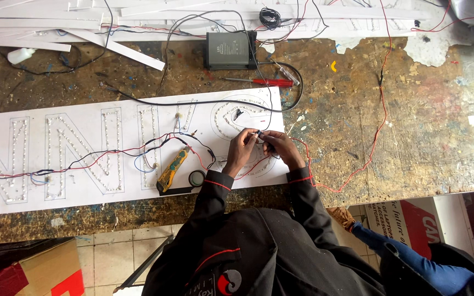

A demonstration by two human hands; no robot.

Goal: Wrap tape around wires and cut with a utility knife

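On the left of the scarred tabletop (412, 137), a long white sign panel (6, 200) lies flat, its cut-out letters lined with rows of small lights and crossed by red and black wires (111, 153). Nearer its middle rest a yellow utility knife (172, 169) and, just beside it, a roll of black tape (196, 178). Far back sits a dark power supply box (230, 50), with a red-handled screwdriver (261, 82) just to its right. Over the panel's right end, your left hand (242, 147) and right hand (278, 145) meet, fingertips pinched on the thin wire ends (259, 133) held between them, above the round letter. It reads as the wire-joining step: the two ends are being brought together or twisted. The next move seems to call for a steady pinch on the join, with the tape within reach to the left. A loose red wire (379, 120) trails away to the right.
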